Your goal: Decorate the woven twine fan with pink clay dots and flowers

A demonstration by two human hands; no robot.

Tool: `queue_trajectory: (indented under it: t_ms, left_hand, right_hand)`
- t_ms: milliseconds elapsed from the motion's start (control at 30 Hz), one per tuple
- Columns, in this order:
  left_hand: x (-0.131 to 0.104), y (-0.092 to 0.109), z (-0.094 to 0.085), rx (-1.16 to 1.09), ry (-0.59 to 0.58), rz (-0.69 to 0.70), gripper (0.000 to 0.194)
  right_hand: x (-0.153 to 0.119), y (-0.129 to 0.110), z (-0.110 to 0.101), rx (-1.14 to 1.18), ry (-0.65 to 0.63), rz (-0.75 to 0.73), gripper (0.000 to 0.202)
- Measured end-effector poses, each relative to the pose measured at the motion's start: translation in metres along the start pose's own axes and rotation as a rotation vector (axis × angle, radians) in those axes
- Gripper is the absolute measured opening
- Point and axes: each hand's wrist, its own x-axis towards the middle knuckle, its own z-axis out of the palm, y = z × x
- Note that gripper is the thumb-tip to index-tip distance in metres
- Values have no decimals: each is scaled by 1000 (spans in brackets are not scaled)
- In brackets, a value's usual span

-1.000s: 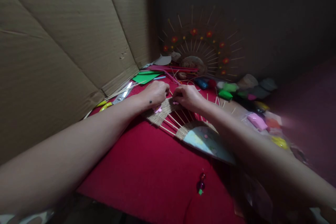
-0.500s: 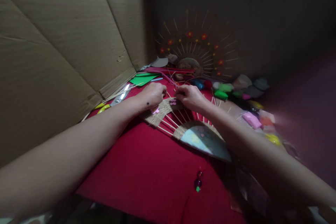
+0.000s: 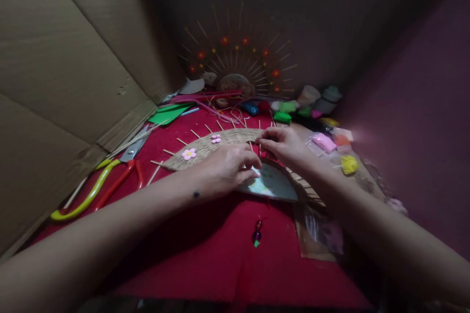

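Note:
A half-round fan (image 3: 242, 134) with a woven straw band and thin wooden sticks lies on the red surface. Pink flowers decorate the band: one with a yellow centre (image 3: 189, 154), and a smaller cluster of pink petals (image 3: 216, 139). My left hand (image 3: 231, 168) is over the fan's sticks and its light-blue painted base (image 3: 273, 183), thumb and fingers curled together around something too small to make out. At the band's lower edge, my right hand (image 3: 284, 145) has its fingertips pinched together; what is between them is hidden.
Scissors with yellow and red handles (image 3: 125, 168) lie at left by the cardboard wall (image 3: 66, 83). Green sheets (image 3: 169, 113) are behind. Clay packets, including a pink one (image 3: 323, 142), crowd the right. A beaded piece (image 3: 257, 232) lies in front. Another fan (image 3: 238, 51) stands behind.
My left hand has moved right and nearer, off the band to above the fan's base, uncovering the pink flowers. The fan sits flatter and turned. My right hand remains at the band. The view has shifted.

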Motion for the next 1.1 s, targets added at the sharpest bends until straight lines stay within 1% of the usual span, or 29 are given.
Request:
queue_trajectory:
  t_ms: [67, 167, 267, 333, 400, 467, 500, 533, 600, 667, 700, 733, 767, 833, 967, 1100]
  left_hand:
    - [3, 2, 8, 2, -12, -52, 14]
    - [8, -2, 18, 6, -24, -109, 14]
    - [11, -2, 26, -6, -16, -99, 10]
    - [11, 1, 28, -13, 1, -93, 8]
    - [10, 2, 23, -51, 12, -106, 8]
    - [8, -3, 10, -126, 37, -139, 8]
    - [7, -9, 2, -161, 70, -161, 9]
    - [5, -17, -8, -192, 117, -187, 9]
    - [2, -38, -25, -184, 187, -269, 12]
    - [0, -59, -37, -100, 282, -386, 13]
    - [-1, -67, -40, -59, 284, -459, 14]
    - [-2, -74, -41, -29, 282, -536, 13]
    - [-2, -78, -41, -16, 259, -583, 15]
    - [-2, -80, -37, -9, 223, -641, 17]
    - [-1, -74, -30, -22, 187, -681, 19]
    - [1, -71, -28, -12, 183, -705, 20]
  right_hand:
    - [-5, 2, 3, 76, -5, 59, 10]
    - [-8, 3, 8, 103, -9, 87, 8]
    - [-8, 6, 9, 106, -17, 95, 8]
    - [-6, 8, 9, 111, -31, 107, 10]
    - [-5, 10, 9, 113, -44, 116, 10]
    - [-5, 10, 8, 108, -59, 122, 9]
    - [-5, 9, 8, 91, -68, 125, 10]
    - [-6, 9, 8, 69, -76, 128, 10]
    - [-6, 8, 7, 20, -96, 131, 12]
    - [-6, 8, 7, -15, -110, 128, 13]
    - [-6, 9, 7, -21, -113, 123, 13]
    - [-6, 9, 7, -32, -114, 121, 13]
    - [-6, 10, 7, -42, -113, 118, 12]
    - [-6, 11, 8, -53, -112, 117, 12]
    - [-6, 11, 8, -94, -114, 101, 12]
    - [-5, 11, 9, -134, -102, 85, 12]
